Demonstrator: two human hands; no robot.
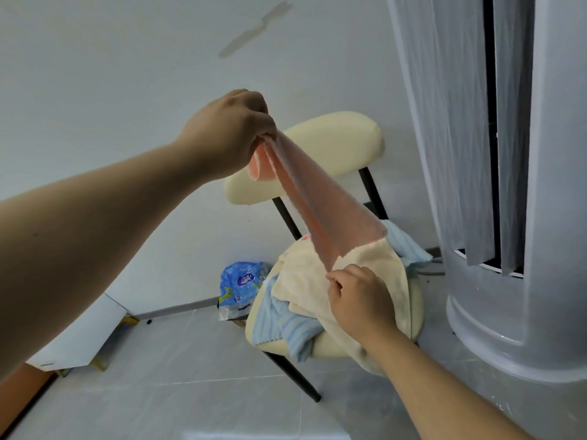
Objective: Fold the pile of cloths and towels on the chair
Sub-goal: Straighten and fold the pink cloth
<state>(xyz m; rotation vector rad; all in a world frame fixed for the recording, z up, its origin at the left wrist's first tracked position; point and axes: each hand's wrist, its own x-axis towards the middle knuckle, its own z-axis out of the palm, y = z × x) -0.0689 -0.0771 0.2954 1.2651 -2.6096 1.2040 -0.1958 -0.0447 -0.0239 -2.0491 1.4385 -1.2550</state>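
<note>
L hand [228, 131] fingers clench pink cloth [320, 214] top end, held high. R hand [359, 300] pinches its lower end, above cream towel [305, 287] & blue cloths [286, 328] on chair [333, 144].

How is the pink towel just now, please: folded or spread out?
Neither: the pink towel is pulled into a narrow gathered strip, the left hand gripping its upper end and the right hand pinching its lower end.

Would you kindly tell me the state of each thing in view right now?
pink cloth: held up, stretched between both hands.
left hand: raised, grips the cloth's top end.
right hand: low, pinches its bottom end.
cream towel: crumpled on the seat, unfolded.
blue towel: crumpled beneath it, hanging over the seat's edge.
chair: upright, seat heaped with towels.
</note>
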